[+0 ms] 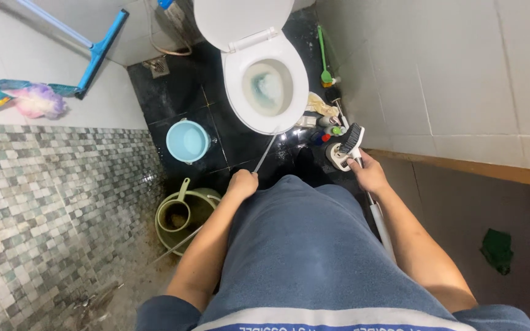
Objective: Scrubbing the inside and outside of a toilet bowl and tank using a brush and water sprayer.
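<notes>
A small bathroom seen from above: pale wall tiles (461,67) fill the right side, a mosaic-tiled ledge (50,208) of grey and green squares fills the left, and a strip of black floor tiles (179,92) runs between them, wet and glossy near the middle.

The toilet (264,73) stands at the top centre on the black floor, its lid raised against the back and bluish water in the bowl. A blue-handled squeegee (96,52) leans across the upper left, with a pink mesh sponge (39,101) lying beside its head on the white ledge top. An olive-green bucket (185,214) sits on the floor beside the mosaic ledge, a matching dipper (176,211) resting inside it. A light blue pail (188,141) stands just above it, left of the toilet base.

The left hand (241,182) is closed around the end of a thin metal rod (266,152), whose far tip reaches the front rim of the toilet. The right hand (369,173) has its grip wrapped around the white handle of a scrubbing brush (352,140); the dark bristled head points up, near the wall and right of the bowl, and the handle runs down past the forearm.

A few small bottles (329,125) cluster on the floor between toilet and wall. A green-handled brush (323,55) leans in the corner behind them. A dark green cloth (497,250) lies on the brown floor at right.
</notes>
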